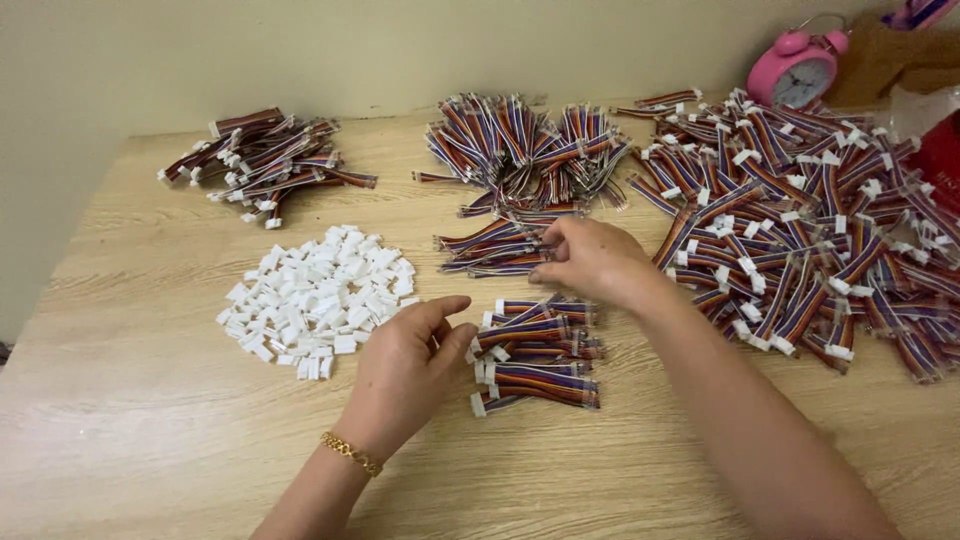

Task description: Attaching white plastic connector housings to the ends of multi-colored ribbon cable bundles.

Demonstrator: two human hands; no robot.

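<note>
I see left hand (405, 360) fingers loose, touching small wire bundle stack (538, 352); right hand (590, 260) pinching loose wires (497, 248).

White connectors (315, 300), striped red-blue-orange wire bundles (540, 360), pink clock (797, 68).

Head camera looks down, close, over the wooden table (130, 400).

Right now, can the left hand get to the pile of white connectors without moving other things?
Probably yes. The left hand lies just right of the pile of white connectors, and only bare table shows between them; the cable bundles lie on its other side.
</note>
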